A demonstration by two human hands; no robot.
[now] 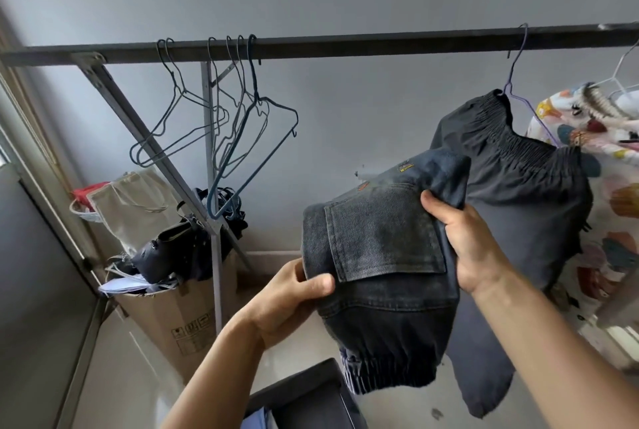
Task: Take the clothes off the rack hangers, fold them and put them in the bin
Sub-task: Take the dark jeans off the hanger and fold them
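Observation:
I hold a folded pair of dark grey jeans point(383, 276) in the air in front of the rack. My left hand point(294, 294) grips its left edge, thumb on top. My right hand point(463, 242) grips its upper right edge. The jeans' elastic cuffs hang at the bottom. A dark bin point(311, 390) shows at the bottom edge, with something blue inside. A black rack bar point(345, 43) runs across the top. Dark grey trousers point(518, 193) hang from a purple hanger point(518, 76) on the right. Beside them hangs a colourful patterned garment point(601, 166).
Several empty wire hangers point(221, 117) hang on the bar at the left. Below them a cardboard box point(173, 311) holds a black bag point(173, 249) and papers, with a beige tote bag point(131, 207) behind. The rack's grey upright point(212, 186) stands next to the box.

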